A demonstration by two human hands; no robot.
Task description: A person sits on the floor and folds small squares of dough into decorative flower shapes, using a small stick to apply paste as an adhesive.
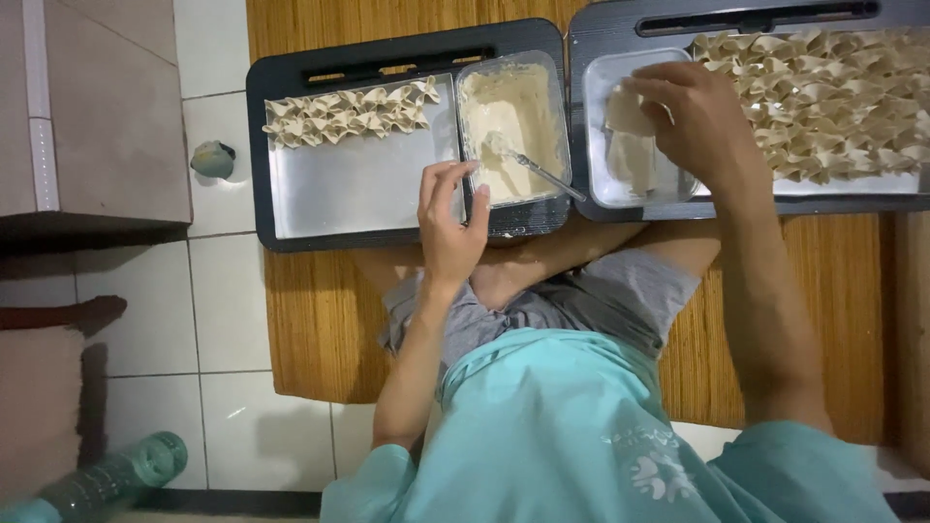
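Sitting cross-legged on the woven mat (320, 320), you have a plastic bottle (116, 475) lying on the tiles at near left. Your left hand (450, 228) hovers empty, fingers loosely spread, at the near rim of the tub of pale filling (513, 116), where a spoon (528, 165) rests in the paste. Your right hand (697, 121) reaches into the clear container (596, 126) just right of it, fingertips pinched on the top wrapper (628, 111) of the stack. The far-right tray (833, 184) is heaped with folded dumplings (823, 97), so much looks done; the left tray (358, 184) carries only two short rows (349, 111) along its far edge, and filling and wrappers both remain, so I judge plenty is left.
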